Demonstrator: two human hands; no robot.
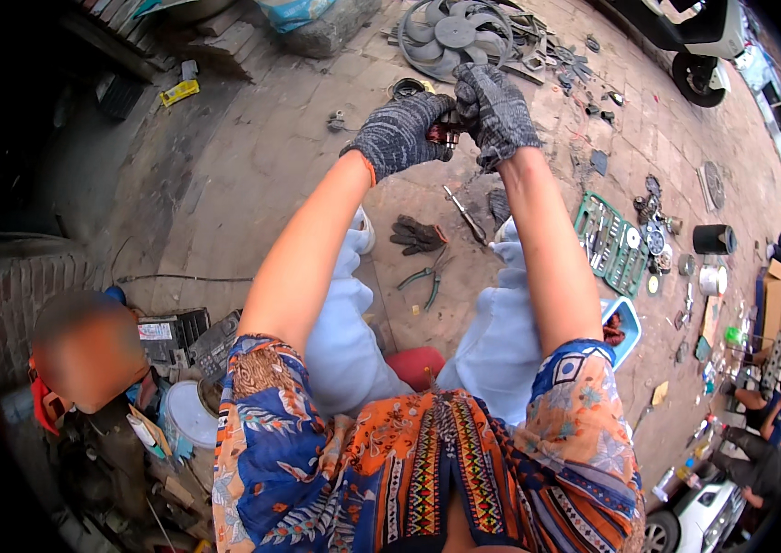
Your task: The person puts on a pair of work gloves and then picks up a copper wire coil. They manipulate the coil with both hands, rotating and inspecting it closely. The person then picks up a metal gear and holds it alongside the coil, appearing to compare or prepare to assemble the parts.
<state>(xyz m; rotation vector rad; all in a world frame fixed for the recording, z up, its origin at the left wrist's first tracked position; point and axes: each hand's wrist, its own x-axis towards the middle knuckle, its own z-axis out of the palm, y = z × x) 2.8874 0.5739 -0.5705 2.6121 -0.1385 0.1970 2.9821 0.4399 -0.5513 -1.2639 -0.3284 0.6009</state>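
Note:
Both my hands wear dark grey knitted gloves and are held out in front of me, close together. My left hand (401,136) is closed around a small motor part with reddish copper windings (443,135), which looks like a rotor. My right hand (499,115) is closed in a pinch at the part's far side; its fingertips are partly hidden, so what exactly they grip there is unclear. Below them on the ground lie a tool with a long metal shaft (466,217), a loose dark glove (418,235) and green-handled pliers (427,281). A black ring-shaped part (407,88) lies just beyond my left hand.
A grey fan in its shroud (455,35) lies ahead. On the right are a green socket set case (611,241), a light-blue basin (632,336) with copper-coloured parts, and a black cylinder (715,240). A parked scooter (699,74) stands far right. Another person sits at the left.

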